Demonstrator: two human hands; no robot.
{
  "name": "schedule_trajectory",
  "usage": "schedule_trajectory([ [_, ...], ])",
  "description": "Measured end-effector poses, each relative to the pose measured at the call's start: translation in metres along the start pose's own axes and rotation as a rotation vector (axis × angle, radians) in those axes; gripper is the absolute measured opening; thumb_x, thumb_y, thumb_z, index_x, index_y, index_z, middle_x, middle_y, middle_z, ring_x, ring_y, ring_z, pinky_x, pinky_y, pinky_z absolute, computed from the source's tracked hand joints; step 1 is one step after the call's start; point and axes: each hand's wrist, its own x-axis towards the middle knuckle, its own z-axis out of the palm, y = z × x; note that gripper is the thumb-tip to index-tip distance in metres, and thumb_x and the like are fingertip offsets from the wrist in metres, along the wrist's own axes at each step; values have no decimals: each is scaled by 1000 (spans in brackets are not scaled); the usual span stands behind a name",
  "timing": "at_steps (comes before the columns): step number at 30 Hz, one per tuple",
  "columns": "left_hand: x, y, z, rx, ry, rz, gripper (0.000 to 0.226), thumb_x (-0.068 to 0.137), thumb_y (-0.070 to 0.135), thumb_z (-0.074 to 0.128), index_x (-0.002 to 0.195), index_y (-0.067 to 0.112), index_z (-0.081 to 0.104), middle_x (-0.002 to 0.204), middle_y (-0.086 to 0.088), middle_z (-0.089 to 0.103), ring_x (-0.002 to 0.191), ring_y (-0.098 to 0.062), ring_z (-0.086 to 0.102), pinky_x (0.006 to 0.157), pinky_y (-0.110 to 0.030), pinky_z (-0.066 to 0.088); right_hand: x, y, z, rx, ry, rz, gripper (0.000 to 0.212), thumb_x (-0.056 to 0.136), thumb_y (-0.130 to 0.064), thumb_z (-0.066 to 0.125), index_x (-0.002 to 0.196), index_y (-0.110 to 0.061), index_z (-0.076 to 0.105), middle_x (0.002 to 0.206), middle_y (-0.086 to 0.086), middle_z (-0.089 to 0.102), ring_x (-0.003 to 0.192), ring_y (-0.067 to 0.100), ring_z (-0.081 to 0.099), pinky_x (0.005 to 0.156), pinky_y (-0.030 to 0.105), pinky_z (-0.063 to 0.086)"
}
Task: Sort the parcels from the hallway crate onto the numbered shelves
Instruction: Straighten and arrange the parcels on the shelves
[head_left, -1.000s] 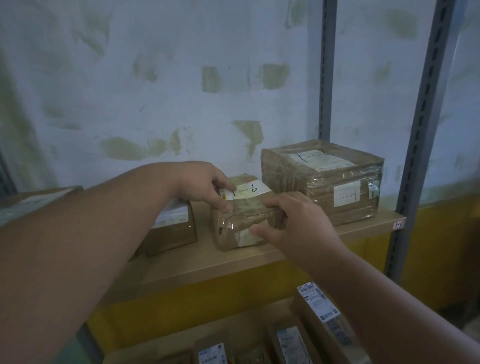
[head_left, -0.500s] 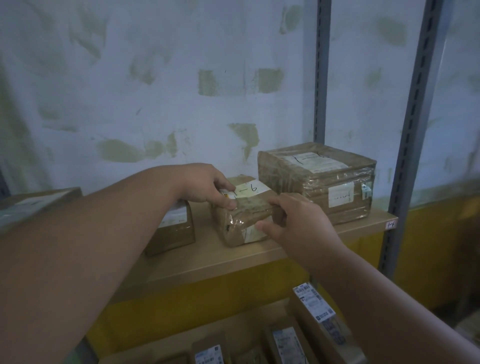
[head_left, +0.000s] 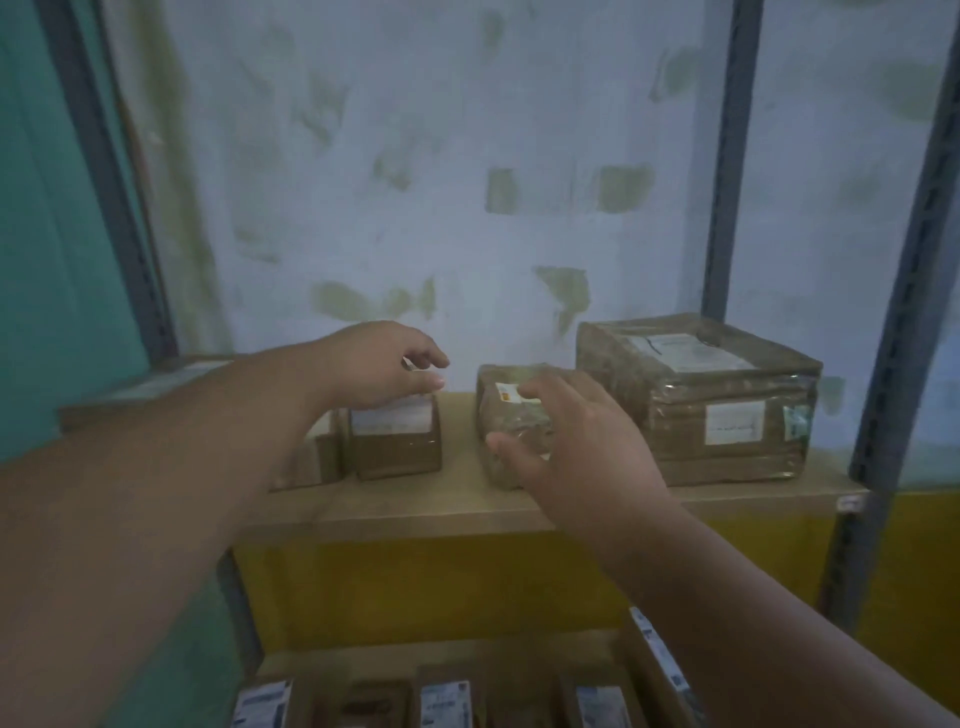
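1. From the head camera, my left hand (head_left: 384, 366) reaches over a small brown cardboard box with a white label on its front (head_left: 396, 436). The fingers are loosely bent and spread, the thumb lies at the box's top edge, and I cannot tell whether it really presses there. Nothing is gripped.
2. My right hand (head_left: 566, 441) hovers in front of the small tape-wrapped brown parcel with a white and orange sticker (head_left: 506, 415) — fingers relaxed and apart, holding nothing. Whether the fingertips touch the wrapping is hard to tell through the blur.
3. That parcel sits on the light wooden shelf board (head_left: 415, 506), between the small labelled box on its left and a large tape-wrapped brown carton with white labels (head_left: 696, 400) on its right, close beside the carton.
4. A flat brown box (head_left: 145, 384) lies at the far left of the same board, partly hidden by my left forearm.
5. Grey slotted metal uprights (head_left: 898, 322) frame the shelf — behind it is a pale patched wall (head_left: 415, 182).
6. On the lower shelf (head_left: 467, 649) stand several brown packages with printed white labels (head_left: 444, 701).
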Motion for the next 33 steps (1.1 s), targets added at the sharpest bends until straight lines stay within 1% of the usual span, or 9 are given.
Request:
schedule_trajectory([
  [4, -32, -24, -5, 3, 24, -95, 37, 97, 46, 58, 130, 30, 62, 126, 9, 63, 105, -8, 56, 82, -26, 40, 3, -27, 12, 4, -101, -43, 53, 89, -52, 64, 134, -28, 51, 128, -7, 51, 112, 13, 51, 85, 25, 39],
  [11, -30, -53, -29, 111, -46, -138, 44, 96, 47, 59, 136, 29, 58, 135, 3, 59, 119, -16, 56, 92, -27, 40, 33, -52, 29, -74, -206, -22, 56, 89, -44, 67, 139, -26, 48, 133, 0, 53, 117, 18, 53, 98, 33, 44],
  [15, -14, -68, -28, 141, -136, -96, 43, 93, 52, 61, 132, 33, 61, 132, 3, 60, 116, -15, 58, 90, -27, 41, 52, -61, 38, -117, -243, 21, 56, 92, -39, 65, 143, -26, 46, 136, 1, 53, 119, 20, 53, 96, 33, 43],
  [18, -3, -75, -23, 45, -149, -47, 37, 86, 49, 71, 120, 32, 69, 118, 7, 69, 104, -11, 63, 84, -25, 48, 61, -71, 49, -170, -271, 60, 50, 93, -39, 64, 139, -25, 52, 133, 2, 56, 119, 21, 53, 98, 34, 43],
  [20, 3, -73, -20, 43, -146, 11, 35, 85, 48, 74, 116, 31, 72, 114, 9, 69, 103, -10, 62, 83, -26, 47, 59, -75, 56, -207, -292, 85, 41, 93, -38, 64, 131, -23, 58, 126, 3, 58, 113, 21, 55, 93, 33, 46],
  [25, 7, -67, -17, 102, -139, 143, 33, 88, 47, 70, 117, 30, 72, 117, 10, 64, 103, -10, 56, 81, -26, 39, 50, -75, 64, -237, -202, 164, 34, 93, -34, 63, 125, -25, 60, 120, 0, 61, 104, 18, 56, 81, 28, 42],
  [29, 5, -80, -17, -11, -153, 168, 27, 89, 42, 71, 115, 36, 72, 120, 13, 66, 89, 1, 55, 66, -18, 37, 49, -79, 66, -255, -194, 192, 30, 93, -33, 64, 122, -25, 62, 119, 0, 62, 104, 17, 56, 83, 28, 43],
  [31, 5, -87, -16, -38, -150, 156, 30, 89, 44, 71, 118, 37, 69, 126, 11, 63, 95, -2, 56, 66, -20, 37, 50, -80, 66, -256, -200, 202, 29, 93, -33, 64, 121, -25, 62, 117, -1, 61, 99, 15, 54, 80, 28, 42],
  [33, 7, -91, -13, -58, -158, 115, 37, 87, 49, 70, 120, 34, 65, 133, 10, 58, 108, -10, 55, 75, -26, 40, 51, -79, 65, -257, -200, 199, 28, 93, -32, 63, 120, -25, 62, 113, -2, 60, 93, 12, 49, 76, 27, 39],
])
